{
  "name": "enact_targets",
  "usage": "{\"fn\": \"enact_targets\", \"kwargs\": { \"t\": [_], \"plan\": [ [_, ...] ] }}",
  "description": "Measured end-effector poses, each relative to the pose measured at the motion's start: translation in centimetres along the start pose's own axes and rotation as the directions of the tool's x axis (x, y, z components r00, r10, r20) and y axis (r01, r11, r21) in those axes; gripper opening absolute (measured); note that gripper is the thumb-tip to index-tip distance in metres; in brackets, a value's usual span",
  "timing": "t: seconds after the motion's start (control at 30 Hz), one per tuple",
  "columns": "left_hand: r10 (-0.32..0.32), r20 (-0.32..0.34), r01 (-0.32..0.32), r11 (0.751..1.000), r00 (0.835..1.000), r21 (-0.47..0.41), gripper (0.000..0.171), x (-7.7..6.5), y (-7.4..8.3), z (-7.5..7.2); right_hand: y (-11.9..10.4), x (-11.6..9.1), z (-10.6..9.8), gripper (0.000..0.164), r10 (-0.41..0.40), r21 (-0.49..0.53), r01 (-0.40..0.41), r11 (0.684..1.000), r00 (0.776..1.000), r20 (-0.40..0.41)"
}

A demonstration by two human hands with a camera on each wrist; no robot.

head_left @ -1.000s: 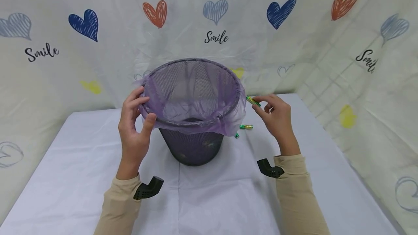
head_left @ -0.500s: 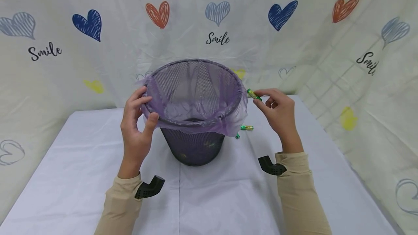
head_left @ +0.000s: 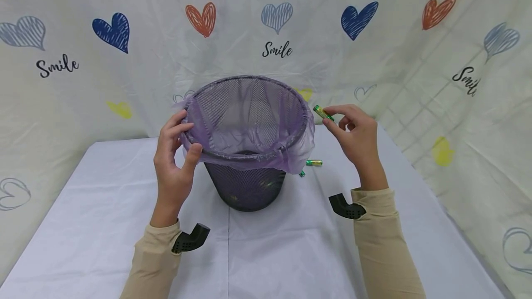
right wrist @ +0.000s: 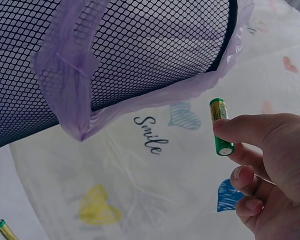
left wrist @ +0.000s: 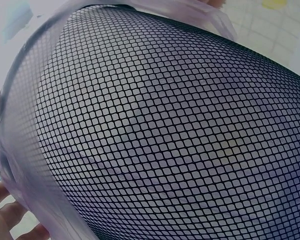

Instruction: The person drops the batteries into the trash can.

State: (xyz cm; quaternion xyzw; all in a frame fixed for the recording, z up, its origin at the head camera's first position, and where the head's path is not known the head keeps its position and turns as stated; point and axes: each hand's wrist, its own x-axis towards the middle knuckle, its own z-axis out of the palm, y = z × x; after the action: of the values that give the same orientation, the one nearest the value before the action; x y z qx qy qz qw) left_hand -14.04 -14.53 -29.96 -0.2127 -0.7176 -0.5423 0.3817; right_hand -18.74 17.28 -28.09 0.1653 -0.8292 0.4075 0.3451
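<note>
A black mesh wastebasket [head_left: 245, 193] stands on the table, lined with a thin purple plastic bag [head_left: 301, 151] folded over its rim. My left hand [head_left: 172, 170] grips the left side of that rim, the thumb in front and the fingers over the edge. To the right of the rim, my right hand [head_left: 357, 135] pinches a green and gold battery [right wrist: 219, 110] between thumb and fingers, apart from the basket. A second battery [head_left: 314, 163] lies on the table to the right of the basket. Another battery [head_left: 302, 173] shows only one end beneath the bag's edge.
A white cloth covers the table [head_left: 104, 197]. Behind and to the right hangs a pale curtain [head_left: 316, 59] printed with hearts and the word Smile. Black bent pieces [head_left: 191, 239] sit on both sleeves. Faint green and yellow spots show through the mesh low in the basket.
My right hand has risen with the battery, from beside the lower bag edge to nearly rim height, and shifted slightly right. My left hand keeps its grip on the rim.
</note>
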Motion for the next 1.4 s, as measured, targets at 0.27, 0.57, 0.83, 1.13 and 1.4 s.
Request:
{"fn": "enact_targets", "kwargs": {
  "t": [0.27,0.57,0.83,1.13,1.4],
  "plan": [
    [0.004,-0.002,-0.004,1.000,1.000,-0.003,0.049,0.0,-0.1,0.0,-0.6,0.7,-0.2,0.019,-0.019,0.050,0.020,0.999,1.000,-0.013],
    [0.004,-0.008,-0.004,1.000,1.000,-0.009,0.049,0.0,-0.1,0.0,-1.1,1.5,-0.2,0.020,-0.040,0.077,0.041,0.996,0.999,-0.009],
    [0.008,-0.010,-0.009,1.000,1.000,-0.016,0.049,0.0,-0.2,0.0,0.3,2.1,0.6,0.020,-0.057,0.094,0.056,0.994,0.998,0.011],
    [0.008,-0.007,-0.008,1.000,1.000,-0.012,0.049,0.0,-0.1,0.0,-0.6,2.3,1.2,0.021,-0.055,0.130,0.051,0.990,0.998,0.027],
    [0.007,-0.005,-0.007,1.000,1.000,-0.008,0.048,0.0,-0.1,0.1,-4.3,2.2,1.0,0.018,-0.049,0.165,0.036,0.986,0.996,0.072]
  ]
}}
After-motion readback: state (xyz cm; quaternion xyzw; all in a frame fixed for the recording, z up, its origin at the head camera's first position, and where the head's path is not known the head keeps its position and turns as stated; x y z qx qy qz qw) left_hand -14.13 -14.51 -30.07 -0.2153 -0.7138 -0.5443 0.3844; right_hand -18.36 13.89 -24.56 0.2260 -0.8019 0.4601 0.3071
